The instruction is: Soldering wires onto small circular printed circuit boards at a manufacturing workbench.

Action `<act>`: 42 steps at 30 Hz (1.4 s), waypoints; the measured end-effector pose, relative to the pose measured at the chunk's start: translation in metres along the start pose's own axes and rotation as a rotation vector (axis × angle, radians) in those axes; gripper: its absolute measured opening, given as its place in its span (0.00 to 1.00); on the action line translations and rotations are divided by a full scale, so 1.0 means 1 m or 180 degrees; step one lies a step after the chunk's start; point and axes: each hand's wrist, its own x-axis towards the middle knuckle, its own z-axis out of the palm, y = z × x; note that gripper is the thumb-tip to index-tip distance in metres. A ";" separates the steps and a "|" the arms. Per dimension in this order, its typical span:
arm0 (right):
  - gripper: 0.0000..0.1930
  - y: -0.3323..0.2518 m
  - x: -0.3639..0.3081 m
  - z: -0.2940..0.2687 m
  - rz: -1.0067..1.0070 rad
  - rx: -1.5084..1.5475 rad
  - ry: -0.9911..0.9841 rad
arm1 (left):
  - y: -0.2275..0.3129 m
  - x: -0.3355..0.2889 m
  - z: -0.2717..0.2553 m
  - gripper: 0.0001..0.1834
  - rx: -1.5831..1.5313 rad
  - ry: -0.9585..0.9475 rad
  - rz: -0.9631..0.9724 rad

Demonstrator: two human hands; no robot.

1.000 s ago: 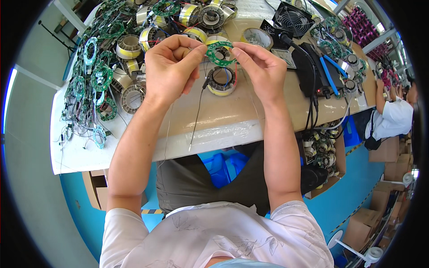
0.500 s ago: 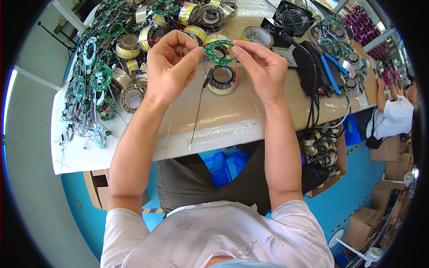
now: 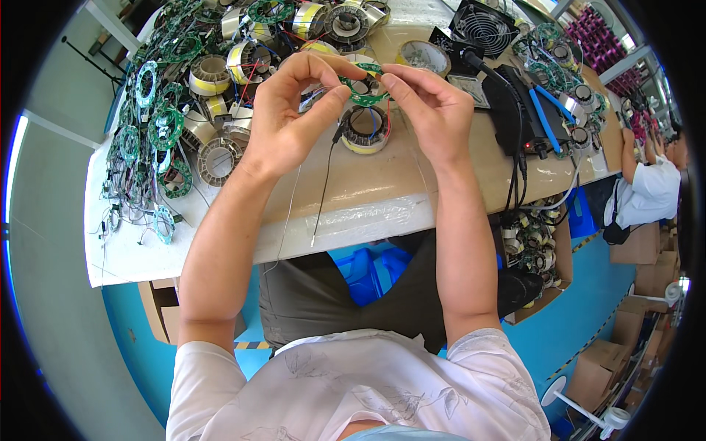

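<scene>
A green ring-shaped circuit board [image 3: 365, 98] is held up over the bench, its right rim pinched by my right hand [image 3: 435, 110]. My left hand [image 3: 298, 110] is closed at the board's left side, thumb and index finger curled around a thin wire [image 3: 292, 209] that trails down over the bench edge. The left fingertips partly cover the board. Just below the board stands a wound motor stator [image 3: 365, 132] with yellow tape. Red and blue leads run between stator and board. A black cable [image 3: 326, 180] with a small pale end hangs beside the stator.
Tangled green ring boards [image 3: 168, 128] and several taped stators [image 3: 209, 76] crowd the left and back. A tape roll [image 3: 423, 57], a black fan [image 3: 482, 29], a black box [image 3: 515, 110] and blue-handled pliers [image 3: 543, 121] lie right. Another person [image 3: 651, 187] works far right.
My left hand has moved right and onto the board's left rim, bringing the thin wire along. My right hand and the stator have stayed nearly still.
</scene>
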 end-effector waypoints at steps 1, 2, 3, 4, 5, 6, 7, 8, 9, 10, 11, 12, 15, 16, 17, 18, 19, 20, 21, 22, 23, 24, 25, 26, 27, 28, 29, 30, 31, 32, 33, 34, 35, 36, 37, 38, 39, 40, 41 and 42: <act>0.10 0.000 0.000 -0.001 0.0014 -0.0007 -0.0007 | -0.001 0.000 0.001 0.03 -0.0146 -0.0013 -0.0038; 0.10 0.000 0.000 -0.001 0.0005 -0.0014 -0.0002 | -0.002 0.001 0.001 0.03 -0.0151 -0.0019 -0.0028; 0.09 0.000 0.000 -0.001 0.0033 0.0022 0.0009 | -0.004 0.002 0.001 0.04 -0.0239 -0.0077 0.0018; 0.09 -0.001 0.001 -0.002 0.0052 0.0049 0.0024 | -0.007 0.003 0.002 0.05 -0.0334 -0.0142 0.0073; 0.09 -0.001 0.000 -0.002 0.0053 0.0074 0.0037 | -0.008 0.003 0.002 0.05 -0.0351 -0.0155 0.0103; 0.09 0.000 0.000 -0.001 0.0050 0.0094 0.0048 | -0.009 0.002 0.001 0.05 -0.0275 -0.0161 0.0101; 0.09 0.000 0.001 -0.001 0.0051 0.0066 -0.0013 | -0.008 0.002 0.001 0.04 -0.0204 -0.0162 0.0107; 0.09 -0.003 0.000 0.001 0.0158 0.0128 -0.0004 | -0.005 0.001 0.002 0.04 -0.0159 -0.0122 0.0047; 0.09 -0.006 -0.001 0.002 0.0261 0.0187 0.0002 | -0.004 0.000 0.001 0.04 -0.0127 -0.0120 0.0036; 0.10 -0.006 -0.001 0.000 0.0287 0.0069 -0.0028 | -0.004 0.000 0.002 0.04 -0.0105 -0.0118 0.0035; 0.10 -0.005 -0.002 -0.002 0.0238 0.0011 -0.0033 | -0.001 0.001 0.004 0.04 -0.0163 -0.0110 0.0003; 0.11 -0.003 -0.002 -0.005 0.0354 -0.0026 0.0214 | -0.001 0.000 0.006 0.04 -0.0179 -0.0116 0.0002; 0.18 -0.012 0.006 -0.001 0.0978 0.0008 0.1161 | -0.003 -0.005 0.002 0.04 -0.0196 -0.0163 -0.0036; 0.19 -0.016 0.008 -0.004 0.1170 0.0111 0.1591 | -0.004 -0.006 0.001 0.04 -0.0209 -0.0206 -0.0066; 0.18 -0.019 0.011 -0.015 0.1252 0.0259 0.1766 | -0.004 -0.005 0.002 0.04 -0.0247 -0.0227 -0.0073; 0.17 -0.021 0.015 -0.023 0.1325 0.0378 0.1964 | -0.001 -0.004 0.003 0.04 -0.0220 -0.0236 -0.0073; 0.15 -0.023 0.019 -0.031 0.1404 0.0505 0.2179 | 0.002 -0.003 0.005 0.04 -0.0191 -0.0261 -0.0085; 0.14 -0.024 0.024 -0.037 0.1388 0.0486 0.2242 | 0.000 -0.002 0.005 0.05 -0.0249 -0.0285 -0.0101; 0.14 -0.021 0.029 -0.041 0.1390 0.0469 0.2228 | 0.000 -0.002 0.004 0.05 -0.0260 -0.0266 -0.0100; 0.14 -0.018 0.034 -0.047 0.1351 0.0404 0.2335 | 0.000 -0.001 0.005 0.04 -0.0229 -0.0295 -0.0104; 0.14 -0.014 0.040 -0.050 0.1315 0.0351 0.2432 | 0.000 -0.001 0.004 0.04 -0.0182 -0.0318 -0.0109; 0.16 -0.010 0.044 -0.051 0.1224 0.0189 0.2563 | 0.001 -0.001 0.003 0.04 -0.0183 -0.0322 -0.0109; 0.16 -0.012 0.044 -0.051 0.1226 0.0189 0.2560 | -0.001 -0.002 0.002 0.04 -0.0159 -0.0295 -0.0116; 0.18 -0.016 0.042 -0.051 0.1169 -0.0284 0.2329 | -0.001 -0.002 0.002 0.04 -0.0133 -0.0271 -0.0125; 0.20 -0.019 0.039 -0.052 0.1109 -0.0750 0.2092 | -0.001 -0.003 0.001 0.04 -0.0127 -0.0274 -0.0131; 0.23 -0.022 0.032 -0.055 0.0799 -0.1261 0.2035 | -0.001 -0.003 0.001 0.04 -0.0138 -0.0273 -0.0159; 0.25 -0.025 0.024 -0.055 0.0486 -0.1763 0.1962 | -0.001 -0.003 0.001 0.04 -0.0145 -0.0269 -0.0190; 0.26 -0.026 0.016 -0.050 0.0130 -0.1803 0.2218 | -0.002 -0.002 0.001 0.04 -0.0131 -0.0267 -0.0198; 0.23 -0.029 0.006 -0.049 -0.0136 -0.1673 0.2291 | -0.002 -0.001 0.002 0.04 -0.0149 -0.0268 -0.0150; 0.20 -0.030 -0.005 -0.049 -0.0392 -0.1544 0.2364 | -0.003 -0.001 0.004 0.04 -0.0170 -0.0271 -0.0113; 0.18 -0.025 -0.013 -0.055 -0.0597 -0.1208 0.2255 | -0.003 -0.001 0.005 0.04 -0.0159 -0.0282 -0.0133; 0.16 -0.025 -0.021 -0.052 -0.0710 -0.0829 0.2200 | -0.002 0.000 0.006 0.04 -0.0065 -0.0182 -0.0036; 0.15 -0.024 -0.027 -0.047 -0.0821 -0.0448 0.2144 | -0.001 -0.001 0.006 0.04 0.0030 -0.0085 0.0061; 0.12 -0.020 -0.034 -0.042 -0.0868 -0.0278 0.2109 | -0.001 -0.001 0.007 0.03 0.0004 -0.0099 0.0002; 0.11 -0.021 -0.041 -0.035 -0.0726 -0.0075 0.2080 | -0.001 -0.001 0.006 0.03 0.0034 -0.0125 -0.0029; 0.11 -0.022 -0.047 -0.029 -0.0585 0.0130 0.2050 | -0.002 -0.001 0.006 0.03 -0.0001 -0.0109 -0.0033; 0.10 -0.020 -0.051 -0.024 -0.0562 0.0353 0.1992 | -0.002 -0.001 0.007 0.03 -0.0037 -0.0094 -0.0036; 0.10 -0.021 -0.055 -0.023 -0.0535 0.0383 0.2020 | -0.003 -0.001 0.007 0.03 -0.0007 -0.0117 -0.0067; 0.09 -0.023 -0.059 -0.023 -0.0367 0.0552 0.1839 | -0.003 -0.001 0.008 0.03 -0.0002 -0.0095 -0.0062; 0.09 -0.025 -0.062 -0.023 -0.0203 0.0721 0.1656 | -0.004 -0.001 0.008 0.03 0.0002 -0.0072 -0.0056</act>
